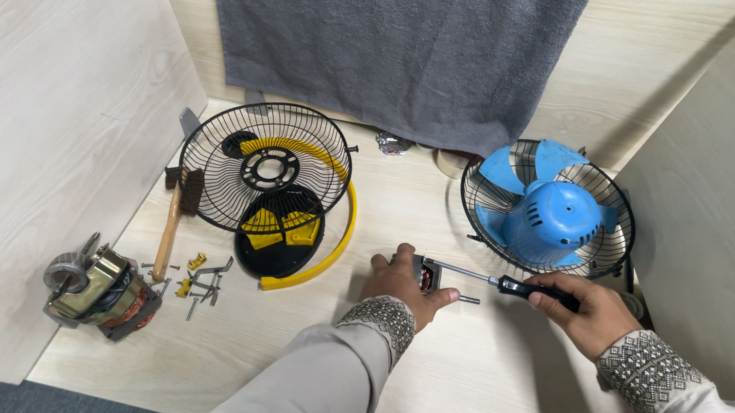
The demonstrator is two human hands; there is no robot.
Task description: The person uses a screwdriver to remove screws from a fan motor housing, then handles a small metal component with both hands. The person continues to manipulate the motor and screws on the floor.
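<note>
My left hand (399, 283) grips a small motor part (424, 275) with copper windings on the wooden table (476, 391). A thin shaft sticks out of it to the right. My right hand (588, 313) holds a black-handled screwdriver (512, 285), whose metal tip reaches the small part. Behind my right hand a blue fan motor housing with blue blades (550, 218) sits in a black wire guard (613, 238).
A second black wire guard (266, 166) leans over a yellow ring and a black and yellow plate (279, 237) at the left. A brush (174, 215), loose screws (203, 284) and a bare motor (99, 290) lie further left. A grey towel (385, 32) hangs behind.
</note>
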